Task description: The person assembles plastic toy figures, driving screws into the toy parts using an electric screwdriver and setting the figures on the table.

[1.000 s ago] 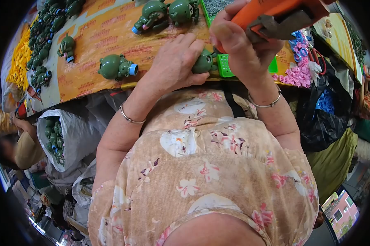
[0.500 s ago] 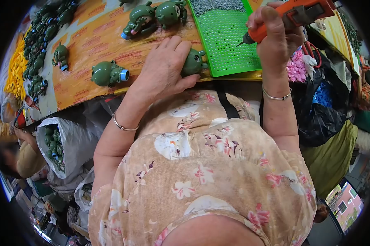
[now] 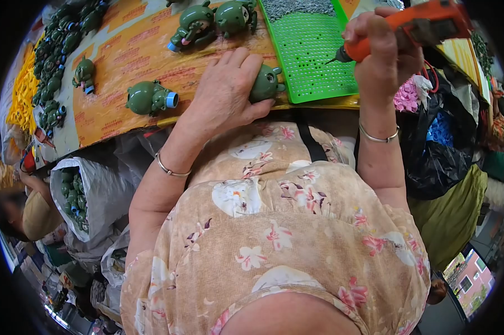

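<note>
My left hand [image 3: 227,89] is wrapped round a green toy figure [image 3: 265,85] and holds it on the orange-patterned table [image 3: 118,56] near its front edge. In my right hand [image 3: 383,58] is an orange power screwdriver [image 3: 425,23], its thin tip pointing left over a green perforated tray [image 3: 310,61]. The tip looks close to the tray's holes; whether it touches cannot be made out. Small metal screws [image 3: 296,5] lie heaped at the tray's far end. Another green figure with a blue ring [image 3: 151,98] lies left of my left hand.
Two green figures [image 3: 196,25] lie behind my left hand. Many more are piled at the far left beside yellow parts [image 3: 24,97]. Pink parts [image 3: 407,96] and a black bag [image 3: 439,151] are at the right. A white sack [image 3: 98,192] hangs below. A co-worker's arm [image 3: 39,215] shows at the left.
Over the last second, my right hand and screwdriver have moved right, away from the held figure to above the green tray. My left hand keeps its hold on the figure.
</note>
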The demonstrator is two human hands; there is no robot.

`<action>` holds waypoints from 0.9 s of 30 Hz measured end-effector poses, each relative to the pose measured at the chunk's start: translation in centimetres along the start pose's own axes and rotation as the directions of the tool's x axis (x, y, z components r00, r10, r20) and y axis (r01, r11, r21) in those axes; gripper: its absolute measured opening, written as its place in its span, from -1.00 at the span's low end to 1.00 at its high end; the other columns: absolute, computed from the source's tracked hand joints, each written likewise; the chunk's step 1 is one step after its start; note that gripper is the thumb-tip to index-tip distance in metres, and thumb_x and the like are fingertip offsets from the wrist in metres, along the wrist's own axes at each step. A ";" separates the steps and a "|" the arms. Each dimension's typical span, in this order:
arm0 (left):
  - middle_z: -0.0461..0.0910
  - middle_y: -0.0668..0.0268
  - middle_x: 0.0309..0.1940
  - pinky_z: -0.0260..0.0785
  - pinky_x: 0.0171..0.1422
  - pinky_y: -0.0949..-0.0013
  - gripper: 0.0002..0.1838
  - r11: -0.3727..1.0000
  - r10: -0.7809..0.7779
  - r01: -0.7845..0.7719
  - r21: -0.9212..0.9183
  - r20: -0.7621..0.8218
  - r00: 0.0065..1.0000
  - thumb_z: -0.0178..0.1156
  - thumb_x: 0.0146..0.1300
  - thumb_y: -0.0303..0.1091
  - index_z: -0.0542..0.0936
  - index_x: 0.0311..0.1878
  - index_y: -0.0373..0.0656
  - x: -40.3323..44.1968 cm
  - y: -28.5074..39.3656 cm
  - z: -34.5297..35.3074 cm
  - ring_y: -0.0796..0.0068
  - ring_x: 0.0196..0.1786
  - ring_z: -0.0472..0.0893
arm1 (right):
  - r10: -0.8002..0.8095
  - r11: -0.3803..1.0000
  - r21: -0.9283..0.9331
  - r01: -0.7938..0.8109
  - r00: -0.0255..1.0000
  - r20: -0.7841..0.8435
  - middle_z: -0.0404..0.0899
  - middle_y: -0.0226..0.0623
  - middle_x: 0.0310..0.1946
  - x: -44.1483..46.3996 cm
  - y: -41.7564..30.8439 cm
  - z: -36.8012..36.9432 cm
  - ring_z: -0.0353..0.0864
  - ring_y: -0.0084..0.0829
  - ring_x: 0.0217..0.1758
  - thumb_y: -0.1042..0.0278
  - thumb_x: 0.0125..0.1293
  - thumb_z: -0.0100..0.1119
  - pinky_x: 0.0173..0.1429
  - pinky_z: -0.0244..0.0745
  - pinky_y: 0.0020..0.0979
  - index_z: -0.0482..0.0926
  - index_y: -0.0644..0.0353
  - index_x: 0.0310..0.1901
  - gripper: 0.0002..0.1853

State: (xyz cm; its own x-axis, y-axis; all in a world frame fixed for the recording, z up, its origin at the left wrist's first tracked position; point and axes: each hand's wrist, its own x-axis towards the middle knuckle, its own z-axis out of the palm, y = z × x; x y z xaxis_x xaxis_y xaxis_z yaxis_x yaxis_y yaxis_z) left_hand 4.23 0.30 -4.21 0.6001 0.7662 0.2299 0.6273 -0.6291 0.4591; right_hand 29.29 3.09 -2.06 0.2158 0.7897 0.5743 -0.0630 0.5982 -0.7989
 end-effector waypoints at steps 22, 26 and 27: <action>0.51 0.09 -0.08 0.38 0.15 0.06 -0.46 1.000 0.022 -0.022 0.000 -0.085 0.996 0.54 -0.08 -0.20 0.51 -0.09 -0.22 0.0 -0.5 1.1 0.02 0.09 0.55 | 0.542 0.656 0.497 -0.569 0.812 0.215 0.54 -0.24 -0.26 -2.5 -5.3 6.2 0.52 -0.44 -0.22 0.47 0.20 0.56 -0.09 0.57 -0.33 0.28 0.15 0.17 -0.36; 0.51 0.09 -0.08 0.38 0.15 0.05 -0.47 1.000 0.024 -0.023 0.003 -0.080 0.997 0.53 -0.07 -0.20 0.51 -0.10 -0.22 0.0 -0.4 1.0 0.02 0.09 0.54 | 0.299 0.893 0.310 -0.325 0.946 0.128 0.55 -0.20 -0.24 -3.7 -2.3 6.4 0.54 -0.45 -0.19 0.48 0.23 0.53 -0.10 0.58 -0.31 0.32 0.18 0.17 -0.40; 0.51 0.09 -0.08 0.38 0.15 0.05 -0.47 1.000 0.020 -0.020 0.003 -0.077 0.997 0.53 -0.07 -0.20 0.51 -0.10 -0.22 0.0 -0.4 1.0 0.02 0.09 0.54 | 0.218 0.936 0.258 -0.241 0.969 0.115 0.56 -0.19 -0.24 -4.0 -1.7 6.5 0.54 -0.46 -0.19 0.48 0.24 0.52 -0.10 0.58 -0.32 0.32 0.19 0.18 -0.41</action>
State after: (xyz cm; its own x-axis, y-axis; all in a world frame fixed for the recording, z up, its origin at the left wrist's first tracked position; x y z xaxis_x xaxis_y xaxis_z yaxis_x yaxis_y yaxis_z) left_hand 4.48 0.38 -5.30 0.5725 0.7612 0.3048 0.6165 -0.6447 0.4520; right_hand 22.23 -0.17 -1.84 0.0834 0.9115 0.4029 -0.3622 0.4043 -0.8399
